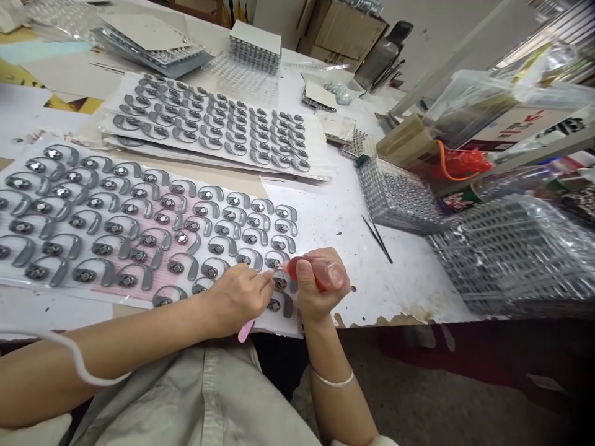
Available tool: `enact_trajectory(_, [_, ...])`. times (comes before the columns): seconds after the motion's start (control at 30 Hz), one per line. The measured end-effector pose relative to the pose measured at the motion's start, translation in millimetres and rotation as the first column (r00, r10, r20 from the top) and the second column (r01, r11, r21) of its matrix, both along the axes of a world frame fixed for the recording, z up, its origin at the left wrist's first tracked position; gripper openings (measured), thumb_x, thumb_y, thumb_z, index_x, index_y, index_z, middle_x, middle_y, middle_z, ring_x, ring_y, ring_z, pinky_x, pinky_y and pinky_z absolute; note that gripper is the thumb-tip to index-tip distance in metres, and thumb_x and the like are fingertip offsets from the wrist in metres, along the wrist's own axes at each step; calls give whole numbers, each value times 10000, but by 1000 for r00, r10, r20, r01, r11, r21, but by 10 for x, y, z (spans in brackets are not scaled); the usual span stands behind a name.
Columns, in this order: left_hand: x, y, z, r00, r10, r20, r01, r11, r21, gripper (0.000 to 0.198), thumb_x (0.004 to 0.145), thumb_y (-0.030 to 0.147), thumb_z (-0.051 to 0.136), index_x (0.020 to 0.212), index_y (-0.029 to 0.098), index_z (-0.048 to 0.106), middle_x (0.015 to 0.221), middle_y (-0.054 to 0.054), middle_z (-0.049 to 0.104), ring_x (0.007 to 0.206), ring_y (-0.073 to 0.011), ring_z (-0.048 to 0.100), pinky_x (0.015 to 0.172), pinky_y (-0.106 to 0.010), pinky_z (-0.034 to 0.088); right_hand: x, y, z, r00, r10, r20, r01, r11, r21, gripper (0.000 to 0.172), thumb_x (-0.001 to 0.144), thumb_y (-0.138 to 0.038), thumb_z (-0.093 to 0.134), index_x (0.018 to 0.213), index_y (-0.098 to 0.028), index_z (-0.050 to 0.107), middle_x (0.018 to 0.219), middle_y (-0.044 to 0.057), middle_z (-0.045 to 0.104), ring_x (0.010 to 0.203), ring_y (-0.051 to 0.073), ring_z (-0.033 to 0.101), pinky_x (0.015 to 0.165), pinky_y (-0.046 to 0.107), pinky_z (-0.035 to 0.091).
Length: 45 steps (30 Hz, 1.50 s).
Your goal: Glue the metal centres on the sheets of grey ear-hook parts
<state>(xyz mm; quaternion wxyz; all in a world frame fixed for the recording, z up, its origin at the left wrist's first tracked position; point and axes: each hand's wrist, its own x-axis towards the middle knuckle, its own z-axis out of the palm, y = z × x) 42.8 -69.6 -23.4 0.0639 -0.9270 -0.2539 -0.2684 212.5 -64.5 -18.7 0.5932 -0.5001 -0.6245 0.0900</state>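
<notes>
Covering the left side of the frame, a pale sheet carries rows of grey curved pieces, each with a dark round part at one end, and a pink-striped patch shows through near its middle. Behind it, in the upper left, lie a light-blue paper and a card-topped stack. A second sheet with similar pieces rests in the upper middle. From the lower left, the person's left forearm reaches over the near edge of the rows; the left hand has its fingers curled closed around a pink handle, whose end sticks out below the fist. Just beside it, right of centre, the right hand wraps a translucent red bottle, fingers closed on it and thumb laid along its side. The bottle's narrow end points left towards the last columns of pieces, near the left fingertips; what meets there is too small to tell. Further right, slim dark tweezers lie on the white surface, near a tray stack. Plastic-wrapped trays fill the right side, below a clear bin in the upper right.
</notes>
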Motion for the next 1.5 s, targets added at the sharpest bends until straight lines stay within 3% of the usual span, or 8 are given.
enact_trajectory(0.5, [3,-4,-6,999,0,53,2,999,-32,162,859,48,464,917,72,614,895,-116,699,630,-171,623,490,-298,457,-40,28,32,1000,19,4,-19,999,38,110,765,-144,657,680,-197,610,650,-7,602,638,142,563,596,312,473])
enact_trajectory(1.37, [-12,-5,-30,1000,-9,27,12,993,-119,157,854,67,470,906,80,617,910,-134,688,652,-185,626,508,-313,466,-29,33,34,998,-31,59,28,998,49,139,807,-216,624,673,-193,596,638,3,593,615,148,555,578,326,470])
enact_trajectory(1.5, [-10,-5,-25,997,-5,77,15,992,-128,148,857,75,475,891,78,618,873,-126,691,651,-194,634,524,-316,475,-11,28,2,997,-46,57,43,998,52,123,797,-223,634,684,-191,598,655,7,593,618,150,555,575,328,476])
